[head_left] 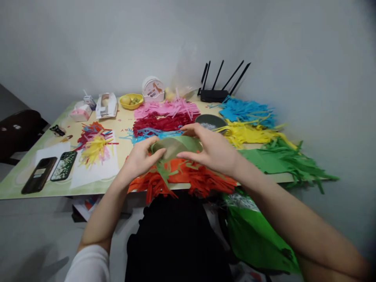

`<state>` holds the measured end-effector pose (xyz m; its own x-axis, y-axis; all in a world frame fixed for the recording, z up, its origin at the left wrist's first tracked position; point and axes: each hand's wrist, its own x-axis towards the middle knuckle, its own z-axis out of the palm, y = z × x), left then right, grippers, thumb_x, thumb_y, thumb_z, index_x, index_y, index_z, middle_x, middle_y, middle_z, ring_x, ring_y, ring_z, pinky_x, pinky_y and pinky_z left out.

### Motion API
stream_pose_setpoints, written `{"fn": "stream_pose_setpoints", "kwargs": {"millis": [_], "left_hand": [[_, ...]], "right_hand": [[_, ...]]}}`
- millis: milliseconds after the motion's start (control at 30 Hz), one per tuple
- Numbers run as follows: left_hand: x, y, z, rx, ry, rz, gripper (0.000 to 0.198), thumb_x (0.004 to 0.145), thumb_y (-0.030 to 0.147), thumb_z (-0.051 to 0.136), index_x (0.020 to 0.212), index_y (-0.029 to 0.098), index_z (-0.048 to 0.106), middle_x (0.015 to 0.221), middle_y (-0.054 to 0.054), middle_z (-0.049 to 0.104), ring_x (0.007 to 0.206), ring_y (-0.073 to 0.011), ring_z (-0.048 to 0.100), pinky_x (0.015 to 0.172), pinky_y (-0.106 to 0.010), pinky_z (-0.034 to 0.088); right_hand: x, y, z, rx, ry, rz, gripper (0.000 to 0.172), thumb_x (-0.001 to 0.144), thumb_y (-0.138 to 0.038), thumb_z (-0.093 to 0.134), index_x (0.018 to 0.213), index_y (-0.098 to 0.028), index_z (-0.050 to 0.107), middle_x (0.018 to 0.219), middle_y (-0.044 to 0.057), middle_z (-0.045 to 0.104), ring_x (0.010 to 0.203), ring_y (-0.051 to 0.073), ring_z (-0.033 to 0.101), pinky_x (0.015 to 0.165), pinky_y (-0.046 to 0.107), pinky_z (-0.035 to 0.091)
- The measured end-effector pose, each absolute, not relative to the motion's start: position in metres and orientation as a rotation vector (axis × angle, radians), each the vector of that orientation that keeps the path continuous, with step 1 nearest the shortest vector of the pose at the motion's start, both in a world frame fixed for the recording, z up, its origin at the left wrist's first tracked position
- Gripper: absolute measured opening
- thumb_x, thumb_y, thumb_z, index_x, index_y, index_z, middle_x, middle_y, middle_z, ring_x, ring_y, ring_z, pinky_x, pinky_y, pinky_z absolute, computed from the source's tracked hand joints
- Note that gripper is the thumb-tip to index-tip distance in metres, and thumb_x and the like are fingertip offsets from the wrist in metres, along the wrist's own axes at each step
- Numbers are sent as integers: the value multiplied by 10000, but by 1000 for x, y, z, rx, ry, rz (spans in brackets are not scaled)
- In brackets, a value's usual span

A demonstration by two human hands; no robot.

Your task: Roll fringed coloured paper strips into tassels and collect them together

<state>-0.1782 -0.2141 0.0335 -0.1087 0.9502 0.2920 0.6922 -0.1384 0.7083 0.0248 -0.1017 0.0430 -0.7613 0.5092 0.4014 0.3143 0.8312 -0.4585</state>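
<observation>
A light green fringed strip [180, 144], thin like crepe paper or felt, is curved into a loop between my two hands above the table. My left hand [141, 158] pinches its left end between thumb and fingers, and a few cut strands hang below there. Around the right end curls my right hand [213, 150], thumb in front and fingers behind. Directly beneath lie orange fringed pieces [188, 176], their strands drooping over the table's front edge. Just behind my hands are blue, dark red [164, 122] and pink [167, 107] fringed pieces.
Blue [246, 111], yellow [249, 132] and green [273, 158] fringed stacks lie right, near a dark round bowl [210, 120]. A black router [214, 95] stands behind. At left are two phones [39, 175], a multicoloured tassel bunch [94, 147] and a yellow fruit dish [131, 101].
</observation>
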Motion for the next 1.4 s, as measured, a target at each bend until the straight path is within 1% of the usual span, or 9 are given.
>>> {"fn": "stream_pose_setpoints", "kwargs": {"millis": [200, 300, 633, 767, 867, 1067, 1233, 1333, 1400], "left_hand": [[-183, -217, 37, 1838, 1768, 1054, 43, 803, 206, 539, 772, 179, 551, 738, 23, 596, 698, -137, 533, 649, -245, 390], [-191, -216, 38, 1792, 1665, 1064, 118, 710, 127, 518, 812, 173, 556, 803, 9, 624, 756, -148, 565, 670, -243, 411], [-191, -209, 33, 1662, 1631, 1237, 136, 846, 278, 611, 928, 171, 592, 741, 24, 559, 612, -104, 472, 556, -214, 369], [-196, -207, 25, 1637, 1453, 1304, 399, 727, 99, 581, 1092, 190, 714, 981, -34, 707, 792, -143, 608, 659, -223, 458], [-201, -206, 20, 1589, 1359, 1323, 373, 729, 65, 575, 995, 206, 795, 996, -53, 741, 894, -182, 655, 743, -259, 493], [-215, -211, 32, 1764, 1224, 1081, 263, 829, 185, 675, 1054, 226, 806, 1051, -93, 706, 965, -211, 648, 820, -295, 503], [-214, -210, 42, 1700, 1053, 995, 627, 800, 524, 729, 1355, 250, 631, 1297, -123, 647, 1185, -296, 595, 944, -342, 487], [-200, -204, 43, 1573, 1233, 942, 627, 783, 567, 728, 1292, 211, 645, 1139, -96, 698, 1016, -245, 640, 813, -286, 500], [-191, -200, 44, 1560, 1362, 784, 421, 768, 506, 751, 974, 140, 723, 837, -39, 675, 749, -158, 602, 642, -223, 444]], "right_hand": [[26, -100, 39, -616, -2613, 477, 348, 780, -102, 535, 1089, -175, 676, 990, 84, 755, 896, 268, 702, 781, 339, 512], [39, -90, 50, -483, -2698, 718, 302, 809, -138, 487, 979, -204, 727, 940, 30, 769, 822, 206, 705, 732, 277, 490], [47, -83, 44, -615, -2409, 892, 166, 837, -305, 625, 905, -193, 725, 862, 38, 748, 761, 202, 678, 663, 280, 483], [54, -81, 35, -553, -2212, 1085, 445, 695, -85, 555, 1059, -241, 758, 1081, 20, 765, 999, 230, 701, 836, 312, 527], [58, -79, 28, -532, -2130, 1255, 560, 623, -33, 471, 1006, -285, 794, 1050, -8, 777, 979, 211, 713, 826, 310, 538], [60, -69, 22, -381, -2069, 1289, 398, 671, -42, 505, 772, -276, 811, 908, 16, 753, 837, 183, 689, 706, 289, 519], [60, -68, 21, -327, -2118, 1232, 442, 720, -5, 517, 793, -321, 817, 952, 5, 729, 868, 168, 676, 748, 287, 519], [59, -73, 24, -288, -2195, 1143, 464, 735, 6, 495, 831, -314, 816, 966, 7, 720, 885, 169, 671, 790, 295, 526], [62, -74, 28, -254, -2253, 1080, 457, 760, 3, 478, 847, -296, 812, 974, 14, 717, 888, 168, 671, 803, 295, 530]]}}
